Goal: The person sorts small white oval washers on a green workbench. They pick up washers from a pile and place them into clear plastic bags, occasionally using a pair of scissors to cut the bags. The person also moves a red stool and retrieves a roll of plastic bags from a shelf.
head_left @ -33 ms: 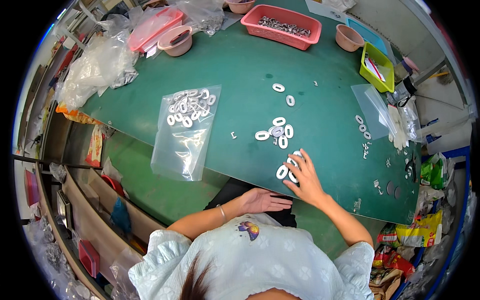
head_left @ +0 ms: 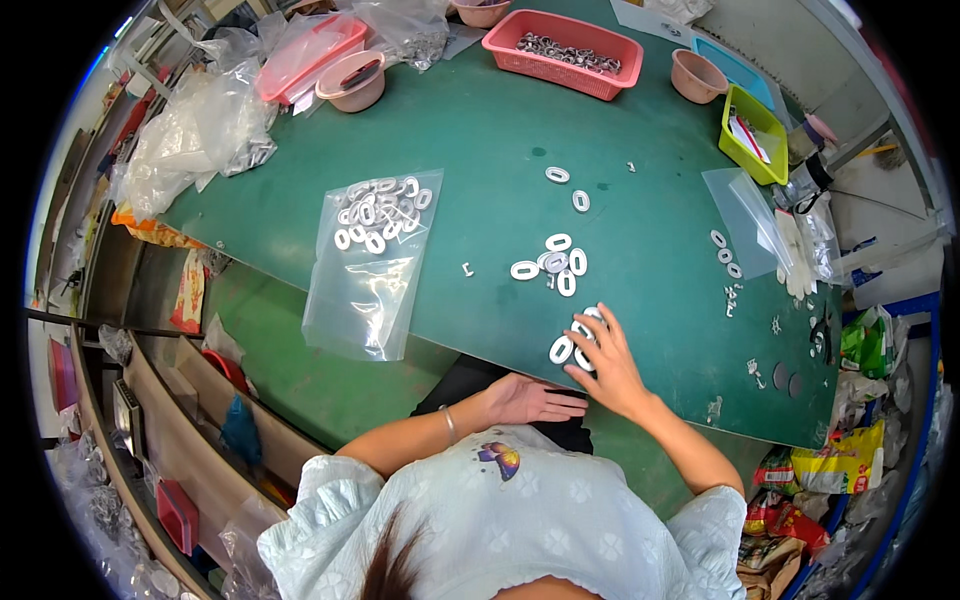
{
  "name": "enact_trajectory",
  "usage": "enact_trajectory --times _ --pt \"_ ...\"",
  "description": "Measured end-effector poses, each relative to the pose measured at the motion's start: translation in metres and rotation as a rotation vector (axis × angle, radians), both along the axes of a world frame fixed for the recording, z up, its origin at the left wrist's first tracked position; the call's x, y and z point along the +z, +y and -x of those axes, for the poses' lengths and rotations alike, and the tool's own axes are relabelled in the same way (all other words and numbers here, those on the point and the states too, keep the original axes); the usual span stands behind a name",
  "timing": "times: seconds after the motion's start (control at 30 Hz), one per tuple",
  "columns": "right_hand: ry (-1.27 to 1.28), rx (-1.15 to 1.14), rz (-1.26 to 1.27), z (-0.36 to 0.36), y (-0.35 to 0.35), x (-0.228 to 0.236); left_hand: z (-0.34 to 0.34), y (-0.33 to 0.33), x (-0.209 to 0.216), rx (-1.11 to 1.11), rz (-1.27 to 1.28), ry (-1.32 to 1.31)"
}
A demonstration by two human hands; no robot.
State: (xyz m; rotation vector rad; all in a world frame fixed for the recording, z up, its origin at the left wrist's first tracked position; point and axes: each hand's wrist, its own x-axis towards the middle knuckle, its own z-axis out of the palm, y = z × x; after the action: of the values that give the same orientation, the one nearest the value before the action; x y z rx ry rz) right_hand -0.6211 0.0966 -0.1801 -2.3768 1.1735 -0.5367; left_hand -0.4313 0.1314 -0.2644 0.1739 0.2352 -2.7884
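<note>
A: Item under study?
B: White oval pieces, each with a slotted centre, grouped on the worktop by its near edge, under and just left of the right hand.
A: State of that hand?
B: Palm down, fingers spread and curved over the group, thumb apart on the near side. Cannot tell whether any piece is pinched; the fingers hide part of the group.
A: And the left hand?
B: Relaxed, fingers extended together, nothing grasped. It lies at the near edge of the worktop, well apart from the ovals.
A: Next outward?
B: A looser cluster of similar ovals beyond the right hand, with a grey one in the middle. Two more ovals lie farther off. A small metal piece is to the left of the cluster.
A: Left side?
B: Clear plastic bag, overhanging the near edge; a pile of ovals at its far end. Inside or on top: cannot tell.
A: Periphery?
B: Pink basket of metal parts at the far side; yellow-green basket at far right.
</note>
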Motion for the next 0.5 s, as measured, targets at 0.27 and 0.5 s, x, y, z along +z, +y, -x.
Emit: enact_trajectory --times 0.27,0.5 --pt "-0.008 0.144 -0.018 -0.016 0.061 -0.001 0.011 0.007 -0.023 0.131 -0.248 -0.098" --pt "-0.171 0.361 0.066 -0.011 0.046 -0.017 0.005 0.010 -0.037 0.076 -0.147 -0.129"
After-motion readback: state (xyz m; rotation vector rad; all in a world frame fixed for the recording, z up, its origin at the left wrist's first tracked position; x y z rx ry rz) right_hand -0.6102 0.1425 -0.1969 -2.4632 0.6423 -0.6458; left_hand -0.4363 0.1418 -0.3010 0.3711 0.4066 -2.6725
